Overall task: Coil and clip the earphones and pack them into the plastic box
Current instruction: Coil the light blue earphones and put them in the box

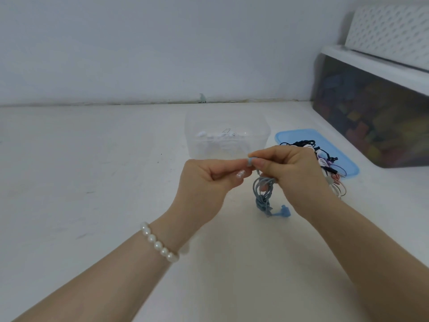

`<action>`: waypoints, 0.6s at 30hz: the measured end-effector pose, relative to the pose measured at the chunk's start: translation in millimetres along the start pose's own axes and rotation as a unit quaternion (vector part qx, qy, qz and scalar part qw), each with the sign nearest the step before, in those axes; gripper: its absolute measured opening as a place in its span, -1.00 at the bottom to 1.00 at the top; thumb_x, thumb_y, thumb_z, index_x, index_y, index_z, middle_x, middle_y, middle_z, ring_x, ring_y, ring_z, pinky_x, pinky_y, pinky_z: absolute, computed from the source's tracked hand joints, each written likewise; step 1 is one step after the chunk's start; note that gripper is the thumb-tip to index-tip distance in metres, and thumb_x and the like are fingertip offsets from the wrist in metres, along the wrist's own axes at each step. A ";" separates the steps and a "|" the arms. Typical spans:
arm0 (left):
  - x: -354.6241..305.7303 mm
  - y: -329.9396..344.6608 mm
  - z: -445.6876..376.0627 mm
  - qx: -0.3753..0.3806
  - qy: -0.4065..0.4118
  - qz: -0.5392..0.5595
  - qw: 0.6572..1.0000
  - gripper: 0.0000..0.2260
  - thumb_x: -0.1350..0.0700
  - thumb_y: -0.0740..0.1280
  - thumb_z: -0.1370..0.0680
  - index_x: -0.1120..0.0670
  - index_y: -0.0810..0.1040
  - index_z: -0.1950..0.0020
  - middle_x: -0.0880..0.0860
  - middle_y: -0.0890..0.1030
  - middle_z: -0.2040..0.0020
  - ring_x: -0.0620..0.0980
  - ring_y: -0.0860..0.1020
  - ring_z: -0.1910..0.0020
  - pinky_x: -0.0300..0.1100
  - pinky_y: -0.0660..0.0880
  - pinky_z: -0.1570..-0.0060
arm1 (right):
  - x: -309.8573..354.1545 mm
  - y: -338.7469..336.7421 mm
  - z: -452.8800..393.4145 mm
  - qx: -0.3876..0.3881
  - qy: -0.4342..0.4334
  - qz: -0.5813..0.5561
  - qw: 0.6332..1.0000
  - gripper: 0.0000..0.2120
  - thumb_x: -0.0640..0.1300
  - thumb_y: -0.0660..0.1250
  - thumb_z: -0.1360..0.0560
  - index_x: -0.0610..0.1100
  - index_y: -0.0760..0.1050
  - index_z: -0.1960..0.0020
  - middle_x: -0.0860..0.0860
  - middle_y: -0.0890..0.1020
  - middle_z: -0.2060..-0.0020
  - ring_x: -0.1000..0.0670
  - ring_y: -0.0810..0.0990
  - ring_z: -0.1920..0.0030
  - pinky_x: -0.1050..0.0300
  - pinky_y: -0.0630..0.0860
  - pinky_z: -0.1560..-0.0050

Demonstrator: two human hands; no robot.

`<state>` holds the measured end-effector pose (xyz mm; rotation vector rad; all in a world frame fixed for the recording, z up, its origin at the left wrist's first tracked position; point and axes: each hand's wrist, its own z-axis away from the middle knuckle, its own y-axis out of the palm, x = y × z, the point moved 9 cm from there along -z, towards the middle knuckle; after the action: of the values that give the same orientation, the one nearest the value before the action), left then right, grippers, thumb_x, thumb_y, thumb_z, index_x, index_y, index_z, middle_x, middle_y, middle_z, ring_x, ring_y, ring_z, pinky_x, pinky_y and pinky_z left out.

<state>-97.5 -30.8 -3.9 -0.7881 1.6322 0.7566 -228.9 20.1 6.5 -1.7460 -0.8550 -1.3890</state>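
Left hand (209, 175), pearl bracelet (160, 244) at wrist: fingers closed, pinching a small pale-blue clip (249, 161) at the fingertips. Right hand (294, 173): fingers closed on the coiled grey-blue earphone cable (262, 189), thumb tip touching the clip. Loops hanging below the right fingers, blue earbud (285, 211) dangling lowest.

Judged step: clipping the coil. Advisable to keep loops pinched tight, seat the clip across all strands, tuck the loose earbud.

Clear lidless plastic box (226, 138) just beyond the fingertips, white items inside. Pile of uncoiled mixed-colour earphones (329, 163) on a blue lid (301, 135), behind the right hand.
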 end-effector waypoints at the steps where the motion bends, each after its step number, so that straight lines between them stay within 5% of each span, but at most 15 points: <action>1: 2.8 -0.4 -1.2 0.001 -0.023 0.034 0.999 -0.82 0.40 0.33 -0.44 0.21 0.65 0.05 0.06 0.70 0.18 -0.01 0.67 0.09 -0.22 0.58 0.06 | -3.7 0.6 0.0 0.008 0.021 -0.029 0.999 -0.89 -0.34 0.38 -0.38 -0.16 0.62 0.21 0.06 0.64 0.45 0.11 0.53 0.45 0.31 0.46 0.43; 6: 18.6 -0.1 -5.0 -0.004 -0.150 0.201 0.968 -0.90 0.34 0.32 -0.43 0.24 0.59 0.10 0.13 0.69 0.24 -0.02 0.67 0.24 -0.24 0.60 0.18 | -8.3 8.3 3.2 0.045 0.078 -0.135 0.987 -0.90 -0.34 0.33 -0.39 -0.23 0.60 0.16 -0.01 0.68 0.37 0.05 0.53 0.42 0.30 0.48 0.43; 18: 27.2 2.1 -8.7 0.019 -0.168 0.177 0.970 -0.88 0.20 0.39 -0.22 0.19 0.61 0.28 0.04 0.57 0.46 -0.12 0.54 0.47 -0.32 0.53 0.38 | 4.3 20.1 16.6 0.102 0.101 -0.144 0.979 -0.84 -0.25 0.32 -0.28 -0.26 0.58 0.16 0.02 0.60 0.49 0.13 0.54 0.46 0.30 0.48 0.38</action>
<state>-108.4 -39.6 -28.9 -0.3164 1.4847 1.0448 -202.9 24.4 5.6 -1.3382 -1.1245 -1.5722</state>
